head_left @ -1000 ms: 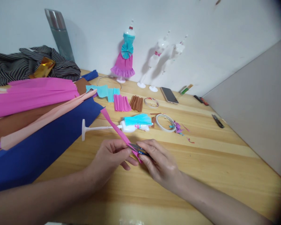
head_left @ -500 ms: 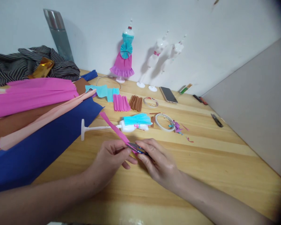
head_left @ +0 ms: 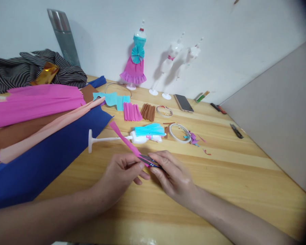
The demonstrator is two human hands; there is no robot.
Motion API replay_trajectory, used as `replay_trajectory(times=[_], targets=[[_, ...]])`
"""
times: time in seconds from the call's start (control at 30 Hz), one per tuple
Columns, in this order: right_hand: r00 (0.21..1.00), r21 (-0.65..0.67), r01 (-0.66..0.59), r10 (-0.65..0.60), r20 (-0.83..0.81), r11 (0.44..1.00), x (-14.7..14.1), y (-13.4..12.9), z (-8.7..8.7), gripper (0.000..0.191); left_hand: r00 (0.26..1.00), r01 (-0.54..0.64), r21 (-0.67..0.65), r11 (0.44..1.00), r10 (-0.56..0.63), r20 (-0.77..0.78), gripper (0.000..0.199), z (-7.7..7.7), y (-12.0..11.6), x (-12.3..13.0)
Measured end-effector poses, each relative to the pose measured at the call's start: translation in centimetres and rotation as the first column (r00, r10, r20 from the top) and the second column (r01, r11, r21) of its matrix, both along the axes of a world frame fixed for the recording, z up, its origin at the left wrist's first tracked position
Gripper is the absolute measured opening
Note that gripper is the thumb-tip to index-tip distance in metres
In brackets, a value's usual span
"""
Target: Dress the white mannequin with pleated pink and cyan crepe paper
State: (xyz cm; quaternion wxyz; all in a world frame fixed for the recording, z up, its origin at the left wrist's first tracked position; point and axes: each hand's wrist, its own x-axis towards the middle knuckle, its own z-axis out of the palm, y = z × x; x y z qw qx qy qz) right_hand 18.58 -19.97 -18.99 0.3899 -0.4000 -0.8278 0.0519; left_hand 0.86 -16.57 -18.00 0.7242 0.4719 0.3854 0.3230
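Between thumb and fingers, my left hand [head_left: 126, 170] pinches a narrow strip of pink crepe paper [head_left: 124, 139], whose free end sticks up and away to the left. My right hand [head_left: 172, 175] is closed on small scissors [head_left: 150, 161] with dark blades. Those blades lie along the strip, right at my left fingertips; part of the strip shows beneath them. Just beyond my hands a white mini mannequin [head_left: 140, 139] lies on its side, with pleated light-blue crepe paper [head_left: 150, 129] over its body. The scissors' handles are mostly hidden by my right fingers.
Crepe paper sheets [head_left: 66, 146] cover the table's left side. Pleated pink [head_left: 132, 112] and brown [head_left: 148, 112] pieces, tape rolls [head_left: 180, 133] and scraps [head_left: 193, 137] lie farther back. A dressed mannequin [head_left: 136, 61] stands by the wall, near a phone [head_left: 183, 103]. A cutter [head_left: 236, 131] lies right.
The scissor blades look slightly wider apart and have shifted a little on the pink strip. Both hands stay in nearly the same place.
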Motion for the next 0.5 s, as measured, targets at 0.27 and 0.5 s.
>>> replay_trajectory(times=[0.27,0.5], targets=[[1.0,-0.01,0.007,-0.007,-0.004,1.0,0.09,-0.02,-0.08,0.036,1.0,0.002,0.008,1.0,-0.002,0.009,0.016,-0.42,0.08,0.03],[1.0,-0.034,-0.004,0.004,-0.003,0.999,0.1,-0.05,-0.02,0.034,0.999,0.039,0.006,0.999,-0.039,-0.017,0.018,0.23,0.05,-0.09]])
